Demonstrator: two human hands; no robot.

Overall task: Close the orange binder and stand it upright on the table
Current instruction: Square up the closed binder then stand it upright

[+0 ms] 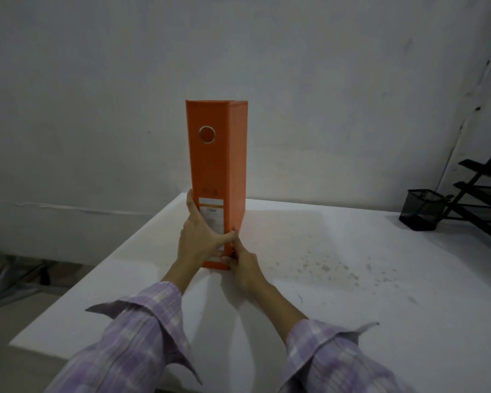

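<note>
The orange binder [216,165] is closed and stands upright on the white table [338,279], spine toward me, with a metal-rimmed finger hole near its top and a white label lower down. My left hand [199,239] wraps the lower left side of the spine, thumb lying across the label. My right hand [243,262] grips the bottom right corner of the binder, fingers against its cover. Both hands touch the binder near its base. Plaid sleeves cover both forearms.
A black mesh pen cup [421,209] and a black tiered tray rack [485,199] stand at the table's far right. Brown specks [338,268] dot the table right of the binder. A plain wall rises behind; the table's left edge drops to the floor.
</note>
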